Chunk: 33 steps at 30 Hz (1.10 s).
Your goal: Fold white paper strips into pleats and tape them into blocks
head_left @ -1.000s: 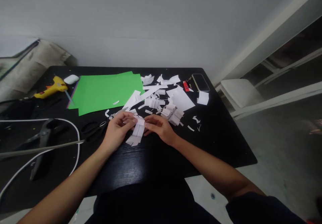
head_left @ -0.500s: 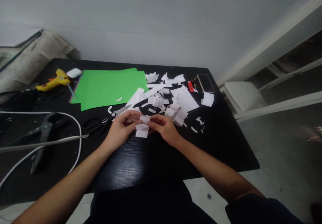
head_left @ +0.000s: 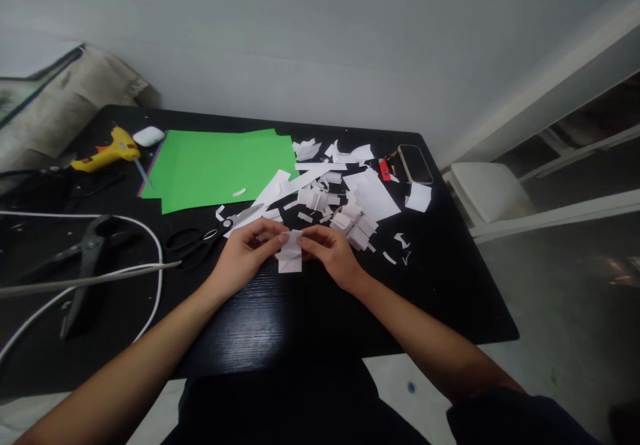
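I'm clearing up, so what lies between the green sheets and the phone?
In the head view, white paper scraps and a small red object lie between the green sheets and the phone.

No text, label, brand or number can be read.

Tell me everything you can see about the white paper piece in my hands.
The white paper piece is small and folded, with creases and a roughly square flap at its near end. Your left hand and right hand pinch its far part from either side, thumbs on top. It's over the black table; whether it touches the surface, I can't tell.
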Each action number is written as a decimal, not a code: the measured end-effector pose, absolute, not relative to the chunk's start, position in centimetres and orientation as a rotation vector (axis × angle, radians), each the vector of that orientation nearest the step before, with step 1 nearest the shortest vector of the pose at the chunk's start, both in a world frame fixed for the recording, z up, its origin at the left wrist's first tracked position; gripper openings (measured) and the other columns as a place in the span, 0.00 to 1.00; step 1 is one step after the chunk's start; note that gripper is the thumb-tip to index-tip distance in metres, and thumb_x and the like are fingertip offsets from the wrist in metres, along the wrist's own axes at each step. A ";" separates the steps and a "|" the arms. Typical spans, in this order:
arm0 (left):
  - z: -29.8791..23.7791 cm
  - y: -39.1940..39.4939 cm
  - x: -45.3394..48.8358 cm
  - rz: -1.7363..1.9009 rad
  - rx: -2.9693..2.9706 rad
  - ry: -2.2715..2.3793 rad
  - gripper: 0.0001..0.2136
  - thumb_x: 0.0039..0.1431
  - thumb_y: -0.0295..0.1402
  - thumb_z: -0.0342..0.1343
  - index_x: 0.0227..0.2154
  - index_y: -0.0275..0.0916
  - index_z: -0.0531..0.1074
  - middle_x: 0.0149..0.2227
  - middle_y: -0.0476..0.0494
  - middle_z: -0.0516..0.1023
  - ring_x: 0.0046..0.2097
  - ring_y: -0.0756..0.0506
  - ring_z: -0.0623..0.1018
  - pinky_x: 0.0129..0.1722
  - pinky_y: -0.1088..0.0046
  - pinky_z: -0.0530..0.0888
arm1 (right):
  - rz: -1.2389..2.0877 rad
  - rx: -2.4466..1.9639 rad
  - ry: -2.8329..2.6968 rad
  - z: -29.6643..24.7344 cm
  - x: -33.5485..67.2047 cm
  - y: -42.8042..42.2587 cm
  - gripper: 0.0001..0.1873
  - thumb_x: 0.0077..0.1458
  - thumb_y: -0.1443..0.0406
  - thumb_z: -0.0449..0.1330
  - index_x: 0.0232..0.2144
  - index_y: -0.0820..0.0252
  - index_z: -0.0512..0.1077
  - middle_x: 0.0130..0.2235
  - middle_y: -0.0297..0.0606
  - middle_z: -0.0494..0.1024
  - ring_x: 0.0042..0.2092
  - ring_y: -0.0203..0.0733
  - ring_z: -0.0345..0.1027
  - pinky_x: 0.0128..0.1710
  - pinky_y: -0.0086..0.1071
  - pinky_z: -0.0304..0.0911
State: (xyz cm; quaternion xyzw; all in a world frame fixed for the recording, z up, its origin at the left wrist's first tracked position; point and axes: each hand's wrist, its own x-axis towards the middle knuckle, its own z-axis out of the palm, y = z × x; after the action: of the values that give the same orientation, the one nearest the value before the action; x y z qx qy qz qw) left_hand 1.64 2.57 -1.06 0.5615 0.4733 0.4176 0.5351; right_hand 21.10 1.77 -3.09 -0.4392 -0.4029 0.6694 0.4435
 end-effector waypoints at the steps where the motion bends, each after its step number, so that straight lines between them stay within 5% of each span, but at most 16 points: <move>1: -1.0 2.5 1.6 0.998 1.340 1.128 0.08 0.56 0.38 0.67 0.34 0.40 0.80 0.27 0.48 0.80 0.28 0.47 0.78 0.30 0.70 0.76 | 1.650 -1.094 -1.006 -3.1 21.1 1.8 0.14 0.46 0.56 0.75 0.33 0.55 0.80 0.33 0.32 0.83 0.35 0.41 0.77 0.38 0.37 0.77; 5: -1.1 2.5 1.6 0.995 1.339 1.103 0.08 0.57 0.38 0.66 0.35 0.40 0.80 0.26 0.48 0.80 0.27 0.47 0.78 0.30 0.70 0.77 | 1.596 -1.108 -1.061 -3.4 21.1 1.7 0.13 0.46 0.58 0.75 0.34 0.55 0.80 0.34 0.33 0.82 0.37 0.41 0.76 0.41 0.37 0.75; 12: -1.8 2.6 1.7 1.135 1.495 1.183 0.06 0.54 0.37 0.68 0.31 0.42 0.81 0.39 0.45 0.81 0.39 0.45 0.79 0.36 0.69 0.75 | 1.259 -1.105 -1.237 -3.4 21.0 1.4 0.09 0.49 0.60 0.73 0.33 0.55 0.79 0.45 0.38 0.76 0.38 0.39 0.72 0.40 0.36 0.73; 20: -1.6 2.1 1.7 1.057 1.521 1.176 0.06 0.58 0.37 0.66 0.33 0.41 0.78 0.32 0.49 0.78 0.32 0.48 0.75 0.32 0.71 0.71 | 1.206 -1.153 -1.305 -2.9 21.1 1.1 0.10 0.53 0.57 0.72 0.31 0.55 0.77 0.35 0.35 0.79 0.37 0.42 0.73 0.42 0.39 0.72; 28: -1.8 2.0 1.8 1.211 1.520 1.126 0.07 0.58 0.32 0.66 0.37 0.40 0.74 0.33 0.50 0.78 0.35 0.49 0.78 0.38 0.71 0.76 | 1.213 -1.130 -1.235 -2.9 20.9 0.7 0.13 0.54 0.63 0.70 0.38 0.54 0.71 0.34 0.31 0.80 0.38 0.40 0.77 0.41 0.34 0.72; 33: -1.7 1.9 1.8 1.159 1.655 1.143 0.02 0.61 0.31 0.65 0.36 0.41 0.79 0.33 0.49 0.81 0.35 0.49 0.79 0.38 0.71 0.77 | 1.100 -1.066 -1.362 -3.1 21.0 0.7 0.02 0.59 0.64 0.67 0.34 0.55 0.76 0.35 0.34 0.81 0.37 0.39 0.76 0.40 0.33 0.72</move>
State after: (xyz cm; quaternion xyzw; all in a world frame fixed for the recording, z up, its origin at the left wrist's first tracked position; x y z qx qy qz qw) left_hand 1.76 1.88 -1.73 0.6539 0.4516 0.4579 0.3985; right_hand 21.02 0.67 -3.06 -0.4445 -0.5679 0.4585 0.5193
